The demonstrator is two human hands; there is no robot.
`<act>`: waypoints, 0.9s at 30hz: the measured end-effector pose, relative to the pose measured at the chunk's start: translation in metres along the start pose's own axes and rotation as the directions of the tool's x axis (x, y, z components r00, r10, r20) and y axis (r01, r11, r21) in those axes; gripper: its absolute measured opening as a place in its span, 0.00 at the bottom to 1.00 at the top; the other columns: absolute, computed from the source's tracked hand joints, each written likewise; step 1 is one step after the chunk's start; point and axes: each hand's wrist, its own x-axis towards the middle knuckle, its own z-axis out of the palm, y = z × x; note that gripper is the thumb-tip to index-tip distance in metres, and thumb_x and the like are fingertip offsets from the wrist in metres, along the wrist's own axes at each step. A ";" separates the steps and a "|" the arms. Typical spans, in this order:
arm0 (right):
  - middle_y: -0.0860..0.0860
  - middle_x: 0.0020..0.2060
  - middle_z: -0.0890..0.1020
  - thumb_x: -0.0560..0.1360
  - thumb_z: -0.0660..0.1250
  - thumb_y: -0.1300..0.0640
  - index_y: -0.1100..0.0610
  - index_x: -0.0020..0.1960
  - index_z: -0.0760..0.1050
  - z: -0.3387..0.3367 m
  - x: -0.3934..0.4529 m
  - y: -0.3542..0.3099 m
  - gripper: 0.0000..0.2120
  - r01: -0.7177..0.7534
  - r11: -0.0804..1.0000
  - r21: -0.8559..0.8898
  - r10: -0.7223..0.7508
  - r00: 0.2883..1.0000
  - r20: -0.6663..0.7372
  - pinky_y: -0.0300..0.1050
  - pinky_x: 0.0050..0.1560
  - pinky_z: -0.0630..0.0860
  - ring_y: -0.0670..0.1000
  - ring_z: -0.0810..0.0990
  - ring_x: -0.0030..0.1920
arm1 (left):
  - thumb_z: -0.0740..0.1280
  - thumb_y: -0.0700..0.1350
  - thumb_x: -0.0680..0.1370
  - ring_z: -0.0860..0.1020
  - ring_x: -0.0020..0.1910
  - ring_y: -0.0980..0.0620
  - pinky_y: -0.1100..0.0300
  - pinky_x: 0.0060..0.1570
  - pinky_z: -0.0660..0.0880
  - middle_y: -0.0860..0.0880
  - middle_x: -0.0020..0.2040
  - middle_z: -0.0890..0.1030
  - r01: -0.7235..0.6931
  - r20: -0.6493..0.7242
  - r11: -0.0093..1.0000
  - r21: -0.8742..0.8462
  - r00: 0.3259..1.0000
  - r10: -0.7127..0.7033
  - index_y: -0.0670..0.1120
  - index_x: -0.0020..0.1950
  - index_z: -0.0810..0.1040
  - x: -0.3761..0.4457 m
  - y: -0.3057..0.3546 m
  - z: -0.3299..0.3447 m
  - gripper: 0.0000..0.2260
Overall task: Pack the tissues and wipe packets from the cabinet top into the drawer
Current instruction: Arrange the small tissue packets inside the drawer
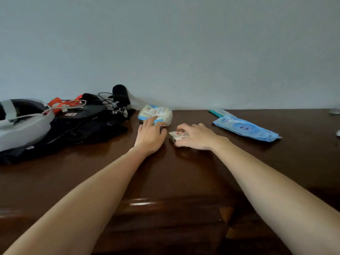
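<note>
Presently: right hand, fingers curled, gripping small white packet; left hand, fingers extended, touching white tissue pack; blue wipe packet apart, on cabinet top.

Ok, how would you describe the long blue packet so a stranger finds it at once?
Start from the dark brown wooden cabinet top and look right of both hands. The long flat blue plastic wipe packet lies there at a slant, untouched. Unlike the small white packet in the right hand, it is blue and much longer.
</note>
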 end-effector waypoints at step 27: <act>0.48 0.52 0.80 0.74 0.73 0.39 0.46 0.57 0.69 0.303 -0.327 -0.063 0.19 -0.279 0.719 0.636 0.129 0.953 0.272 0.58 0.49 0.83 0.51 0.83 0.47 | 0.75 0.48 0.76 0.82 0.53 0.51 0.61 0.47 0.78 0.47 0.58 0.82 0.676 0.471 0.272 -0.685 0.696 -0.542 0.55 0.56 0.81 -0.478 -0.082 0.059 0.10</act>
